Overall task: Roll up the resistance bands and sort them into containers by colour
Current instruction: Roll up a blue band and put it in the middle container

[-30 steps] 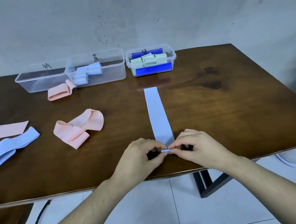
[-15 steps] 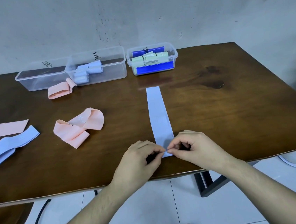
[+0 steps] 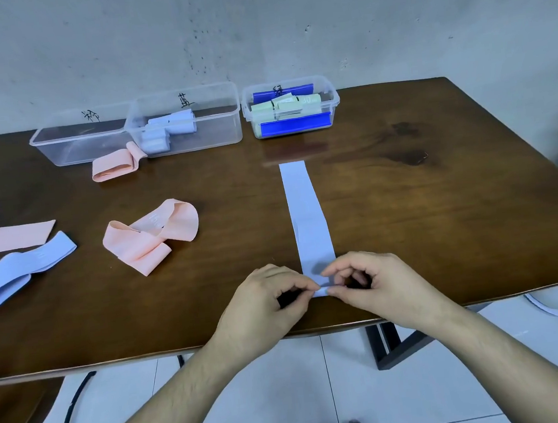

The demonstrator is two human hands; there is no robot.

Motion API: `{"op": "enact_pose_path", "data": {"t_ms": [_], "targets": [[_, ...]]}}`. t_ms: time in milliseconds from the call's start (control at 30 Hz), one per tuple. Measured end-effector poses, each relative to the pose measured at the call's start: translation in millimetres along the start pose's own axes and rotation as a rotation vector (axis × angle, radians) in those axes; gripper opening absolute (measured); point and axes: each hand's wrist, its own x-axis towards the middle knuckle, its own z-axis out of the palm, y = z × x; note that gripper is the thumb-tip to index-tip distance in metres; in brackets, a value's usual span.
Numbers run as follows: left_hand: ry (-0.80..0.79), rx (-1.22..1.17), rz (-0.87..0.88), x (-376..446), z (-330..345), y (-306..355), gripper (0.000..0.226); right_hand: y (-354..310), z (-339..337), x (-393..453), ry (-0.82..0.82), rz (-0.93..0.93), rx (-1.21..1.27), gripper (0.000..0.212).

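Both hands have barely shifted: left hand (image 3: 263,307) and right hand (image 3: 378,287) still pinch the rolled near end of the flat pale-blue elastic band (image 3: 305,215) on the dark wooden table (image 3: 443,211), against a grey wall. Three clear plastic containers (image 3: 188,117) stand behind; three pink bands (image 3: 151,235) and one more blue band lie left.

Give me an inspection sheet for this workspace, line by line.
Surface: dark wooden table, stained near the far right.
Job's things: flat blue band; three clear boxes at the back; loose pink band and others to the left.
Clutter: nothing seen.
Grippers: left hand and right hand pinch the blue band's near end.
Cables: black cable on the floor.
Surroundings: marked grey wall, tiled floor.
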Motion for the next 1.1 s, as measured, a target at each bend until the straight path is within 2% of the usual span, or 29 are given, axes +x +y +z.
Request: {"op": "enact_pose_path", "data": {"t_ms": [200, 567, 833, 900, 1000, 1100], "targets": [[-0.033, 0.042, 0.035, 0.1, 1.8, -3.1, 0.014, -4.3, 0.5, -1.2, -0.035, -0.012, -0.018, 0.016], [-0.008, 0.074, 0.051, -0.6, 4.6, -2.1, 0.011, -6.0, 1.2, 0.4, -0.025, -0.041, -0.100, 0.014], [0.019, 0.140, 0.071, -1.6, 10.1, -4.4, 0.027, -1.2, 5.6, -1.7, 0.002, -0.058, -0.151, 0.005], [0.037, 0.152, 0.072, -1.3, 12.2, -5.8, 0.028, 2.4, 7.9, -3.0, 0.032, -0.107, -0.221, 0.008], [0.051, 0.160, 0.080, -0.8, 12.6, -4.6, 0.028, 3.7, 9.3, -5.3, 0.066, -0.216, -0.320, 0.024], [0.051, 0.180, 0.087, -1.2, 11.9, -2.8, 0.029, 3.5, 7.7, -7.8, 0.086, -0.360, -0.505, 0.024]]}}
